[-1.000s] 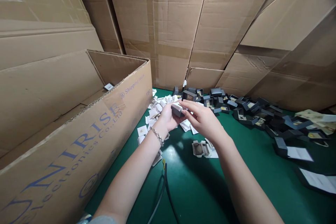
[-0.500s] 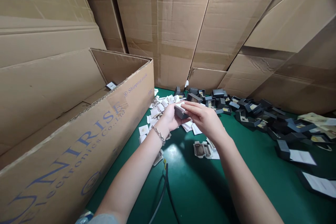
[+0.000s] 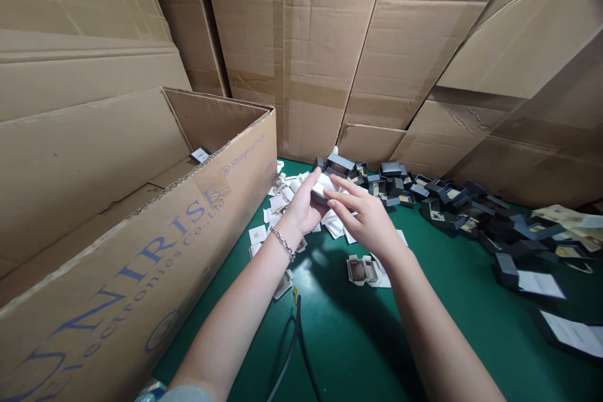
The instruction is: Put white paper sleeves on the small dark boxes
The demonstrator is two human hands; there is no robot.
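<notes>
My left hand [image 3: 301,210] is wrapped around a small black box [image 3: 320,198], thumb along its near left side. White paper or lining [image 3: 324,183] shows on top of the box. Just behind it is a raised black part [image 3: 341,164]; I cannot tell whether it is this box's lid or another box. My right hand [image 3: 370,218] reaches in from the right, fingers stretched out and apart, their tips touching the white piece. Below the hands, an unfolded white-grey insert [image 3: 362,271] lies on the green table [image 3: 339,339].
A large open cardboard carton [image 3: 207,226] stands at left. White inserts [image 3: 280,198] are heaped behind my left hand. Many black boxes [image 3: 443,191], several open, spread to the right. A dark cable [image 3: 298,333] runs up from the front edge. Cardboard walls [image 3: 311,44] close off the back.
My right fingers have spread and shifted slightly off the box, baring more of the white piece. The left hand has turned the box a little, its thumb now raised alongside.
</notes>
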